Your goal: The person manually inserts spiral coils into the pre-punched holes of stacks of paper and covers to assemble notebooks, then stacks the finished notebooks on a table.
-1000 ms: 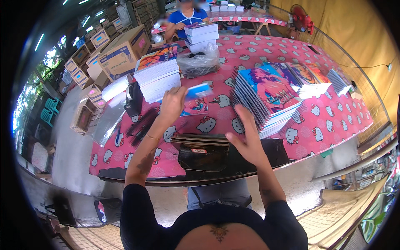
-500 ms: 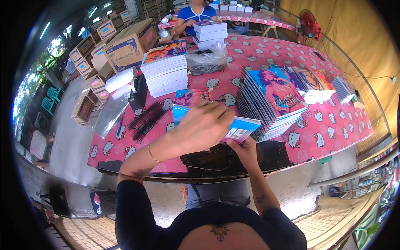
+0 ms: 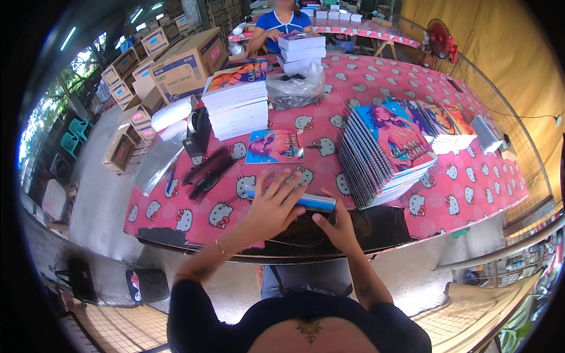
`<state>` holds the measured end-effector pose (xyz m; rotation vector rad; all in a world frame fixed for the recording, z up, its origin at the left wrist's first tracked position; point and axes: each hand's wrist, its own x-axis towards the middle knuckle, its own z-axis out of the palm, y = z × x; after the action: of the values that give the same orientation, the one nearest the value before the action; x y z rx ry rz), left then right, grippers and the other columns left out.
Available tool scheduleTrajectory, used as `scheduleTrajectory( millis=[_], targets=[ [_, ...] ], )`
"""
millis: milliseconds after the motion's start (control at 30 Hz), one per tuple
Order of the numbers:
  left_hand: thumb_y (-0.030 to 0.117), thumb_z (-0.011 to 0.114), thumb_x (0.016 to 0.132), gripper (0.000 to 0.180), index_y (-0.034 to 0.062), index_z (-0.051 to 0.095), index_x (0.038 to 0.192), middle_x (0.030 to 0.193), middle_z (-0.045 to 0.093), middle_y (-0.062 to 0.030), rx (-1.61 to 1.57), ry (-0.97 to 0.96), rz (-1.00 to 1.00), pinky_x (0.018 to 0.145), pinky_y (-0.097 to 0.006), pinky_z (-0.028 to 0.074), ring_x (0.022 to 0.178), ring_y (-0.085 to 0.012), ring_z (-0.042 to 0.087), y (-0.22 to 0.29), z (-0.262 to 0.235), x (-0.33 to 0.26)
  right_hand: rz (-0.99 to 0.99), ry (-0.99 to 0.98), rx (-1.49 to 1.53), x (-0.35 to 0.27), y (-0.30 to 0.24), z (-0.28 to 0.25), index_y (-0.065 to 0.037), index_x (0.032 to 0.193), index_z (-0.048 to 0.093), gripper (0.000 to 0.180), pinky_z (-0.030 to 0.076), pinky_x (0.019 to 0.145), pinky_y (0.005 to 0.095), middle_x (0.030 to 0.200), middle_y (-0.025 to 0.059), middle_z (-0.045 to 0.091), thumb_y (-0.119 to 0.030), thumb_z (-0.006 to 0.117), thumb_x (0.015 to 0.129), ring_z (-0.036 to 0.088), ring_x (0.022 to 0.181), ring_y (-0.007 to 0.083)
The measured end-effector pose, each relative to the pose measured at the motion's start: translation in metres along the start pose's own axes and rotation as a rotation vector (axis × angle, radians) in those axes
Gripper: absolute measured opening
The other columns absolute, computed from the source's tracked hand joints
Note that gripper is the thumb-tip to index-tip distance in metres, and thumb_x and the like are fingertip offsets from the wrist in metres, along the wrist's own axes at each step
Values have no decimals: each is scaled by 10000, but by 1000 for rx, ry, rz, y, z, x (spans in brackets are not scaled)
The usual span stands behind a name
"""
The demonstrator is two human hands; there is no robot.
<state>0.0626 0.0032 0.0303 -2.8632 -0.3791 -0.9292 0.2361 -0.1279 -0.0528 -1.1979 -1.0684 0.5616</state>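
A blue notebook [image 3: 318, 203] is tipped up at the table's near edge, its long narrow side toward me. My left hand [image 3: 273, 206] lies over its left part with fingers stretched and spread. At its right end my right hand [image 3: 338, 228] holds the notebook between thumb and fingers. Just beyond lies a single book with a pink-and-blue cover [image 3: 275, 146], flat on the table. To the right rises a stack of spiral-bound notebooks [image 3: 385, 153] with similar covers. Black spiral coils [image 3: 210, 173] lie in a bundle at the left.
A tall stack of books [image 3: 236, 109] stands behind a black desk device [image 3: 196, 134]. A clear plastic bag [image 3: 296, 88] sits farther back. More notebooks [image 3: 441, 126] lie at right. Cartons [image 3: 188, 67] are piled at left. Across the table sits a person in blue [image 3: 282, 26].
The notebook has turned from a tilted, cover-showing position to one with its narrow side toward me. My left hand has moved down and left, fingers spreading, uncovering the flat book behind.
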Motion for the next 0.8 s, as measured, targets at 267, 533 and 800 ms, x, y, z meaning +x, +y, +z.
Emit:
scheduleTrajectory(
  millis=[267,533,800],
  targets=[
    [289,476,1065,549,-4,380,1519,1403,514,-231,-1078,237,-834,1059,-374,409,1260,-263,532,-27,51,-69,13,68,-36,8,18,-11,-34,1375,511,551,479,956,310,1198,106,628,-162,759,900,606,1092,164],
    [140,612,983,318,7,633,1271,916,579,-141,-192,196,-537,696,-361,510,817,-250,627,-104,107,-64,-531,201,-522,28,-58,-6,-57,1322,575,539,446,966,396,1194,139,595,-213,785,850,581,1084,276],
    [37,665,923,198,-3,708,1111,876,689,-122,-553,311,-642,653,-293,504,723,-200,646,-26,-12,-51,-421,-309,-847,57,-50,70,-96,1099,699,233,515,735,409,963,97,696,-201,701,891,669,829,299]
  ],
)
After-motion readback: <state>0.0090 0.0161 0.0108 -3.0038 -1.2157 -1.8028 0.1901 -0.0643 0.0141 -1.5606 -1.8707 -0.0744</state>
